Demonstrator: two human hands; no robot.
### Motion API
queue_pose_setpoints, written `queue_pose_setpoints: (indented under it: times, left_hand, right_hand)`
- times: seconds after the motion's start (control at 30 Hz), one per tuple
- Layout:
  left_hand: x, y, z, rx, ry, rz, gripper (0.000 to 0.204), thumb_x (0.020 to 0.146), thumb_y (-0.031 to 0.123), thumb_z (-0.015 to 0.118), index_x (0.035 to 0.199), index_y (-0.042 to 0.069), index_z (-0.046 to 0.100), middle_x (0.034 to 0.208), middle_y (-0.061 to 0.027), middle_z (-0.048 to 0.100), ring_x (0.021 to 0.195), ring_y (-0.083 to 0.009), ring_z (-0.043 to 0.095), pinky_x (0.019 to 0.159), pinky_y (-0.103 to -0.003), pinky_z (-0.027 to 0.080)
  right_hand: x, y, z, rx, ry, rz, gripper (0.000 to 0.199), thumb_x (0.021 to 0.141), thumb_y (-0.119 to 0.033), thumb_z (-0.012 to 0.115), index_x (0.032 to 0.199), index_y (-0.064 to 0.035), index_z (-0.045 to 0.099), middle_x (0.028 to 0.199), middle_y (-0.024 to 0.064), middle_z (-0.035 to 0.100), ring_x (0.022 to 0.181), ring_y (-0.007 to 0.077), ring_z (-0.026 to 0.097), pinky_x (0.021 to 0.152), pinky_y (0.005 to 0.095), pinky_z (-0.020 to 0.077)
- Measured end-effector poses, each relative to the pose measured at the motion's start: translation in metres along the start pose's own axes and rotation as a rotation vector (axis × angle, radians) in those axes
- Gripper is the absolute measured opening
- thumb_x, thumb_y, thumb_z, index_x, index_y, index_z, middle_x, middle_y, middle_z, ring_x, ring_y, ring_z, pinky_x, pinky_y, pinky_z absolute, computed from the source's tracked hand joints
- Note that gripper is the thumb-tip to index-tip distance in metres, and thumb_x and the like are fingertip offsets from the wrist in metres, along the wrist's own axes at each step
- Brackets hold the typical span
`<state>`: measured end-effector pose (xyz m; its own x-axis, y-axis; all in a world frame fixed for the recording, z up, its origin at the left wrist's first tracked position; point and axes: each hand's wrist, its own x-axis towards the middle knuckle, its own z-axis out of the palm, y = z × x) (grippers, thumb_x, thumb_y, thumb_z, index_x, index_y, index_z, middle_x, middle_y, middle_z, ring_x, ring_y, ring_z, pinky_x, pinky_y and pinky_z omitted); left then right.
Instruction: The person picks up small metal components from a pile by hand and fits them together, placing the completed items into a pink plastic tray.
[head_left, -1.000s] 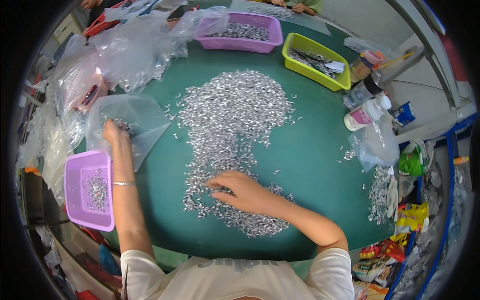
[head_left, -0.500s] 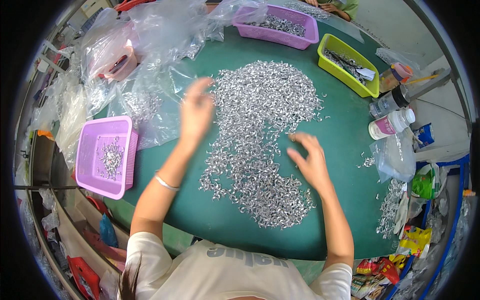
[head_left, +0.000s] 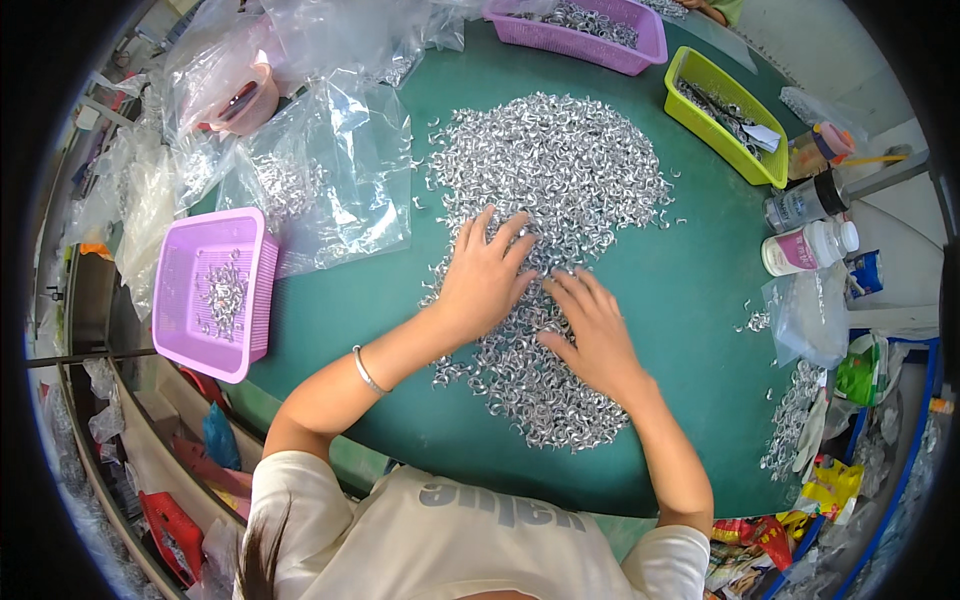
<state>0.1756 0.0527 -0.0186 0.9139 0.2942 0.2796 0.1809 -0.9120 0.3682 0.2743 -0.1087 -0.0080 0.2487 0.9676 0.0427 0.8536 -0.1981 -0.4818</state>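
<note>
Many small, curved silvery metal pieces (head_left: 560, 160) lie in a big heap on the green table (head_left: 680, 330), with a second heap stretching toward me. My left hand (head_left: 488, 275) rests on the left side of the narrower middle of the pile, palm down with its fingers apart. Close by on the right, my right hand (head_left: 592, 335) lies over the pile's right edge, its fingers stretched out. I see nothing held in either hand, though the surfaces under the palms are hidden. A bracelet circles my left wrist.
A purple basket (head_left: 262, 300) with some pieces stands at left, near clear plastic bags (head_left: 370, 215). Another purple basket (head_left: 600, 52) and a green basket (head_left: 720, 130) hold pieces at the back. Bottles (head_left: 800, 250) line the right edge. Another person's hand (head_left: 712, 8) shows at the top.
My left hand has come right and toward me, from the heap's left side onto its middle. My right hand has shifted slightly left onto the pieces. The whole view has tilted a little.
</note>
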Motion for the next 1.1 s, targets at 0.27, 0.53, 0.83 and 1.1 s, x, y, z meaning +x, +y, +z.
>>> queue_pose_setpoints:
  times: [0.27, 0.53, 0.83, 1.1]
  left_hand:
    - [-0.035, 0.008, -0.010, -0.083, -0.141, 0.150, 0.034, 0.075, 0.014, 0.062, 0.107, 0.007, 0.055, 0.121, -0.0107, 0.043, 0.118, -0.0400, 0.032, 0.098, -0.046, 0.029]
    - [0.001, -0.010, 0.009, 0.090, 0.068, -0.091, 0.039, 0.081, 0.024, 0.056, 0.118, 0.012, 0.046, 0.121, -0.0116, 0.043, 0.118, -0.0366, 0.031, 0.096, -0.054, 0.026]
    - [-0.028, -0.002, -0.013, 0.011, -0.107, 0.039, 0.035, 0.075, 0.009, 0.058, 0.110, 0.010, 0.051, 0.119, -0.0107, 0.044, 0.115, -0.0353, 0.035, 0.097, -0.051, 0.027]
    - [-0.056, 0.020, -0.037, -0.098, -0.150, 0.078, 0.037, 0.069, -0.003, 0.056, 0.104, 0.008, 0.057, 0.120, -0.0130, 0.043, 0.114, -0.0329, 0.038, 0.098, -0.051, 0.027]
  right_hand:
    - [-0.042, -0.020, -0.019, 0.215, -0.075, 0.005, 0.044, 0.074, -0.024, 0.065, 0.112, -0.0070, 0.052, 0.122, 0.0110, 0.045, 0.118, 0.0353, 0.035, 0.095, 0.0445, 0.0312]
    - [0.008, 0.018, -0.008, 0.138, 0.402, 0.278, 0.018, 0.070, -0.005, 0.065, 0.087, -0.0026, 0.060, 0.092, 0.0084, 0.057, 0.085, 0.0260, 0.050, 0.075, 0.0350, 0.0386]
    - [0.003, 0.015, -0.005, 0.304, 0.393, 0.333, 0.014, 0.072, 0.003, 0.062, 0.085, -0.0004, 0.058, 0.080, 0.0072, 0.059, 0.070, 0.0154, 0.054, 0.061, 0.0267, 0.0403]
    - [-0.037, -0.038, -0.010, 1.307, 0.388, 0.513, 0.021, 0.077, 0.010, 0.056, 0.096, 0.0039, 0.054, 0.085, 0.0050, 0.060, 0.077, 0.0075, 0.055, 0.068, 0.0194, 0.0443]
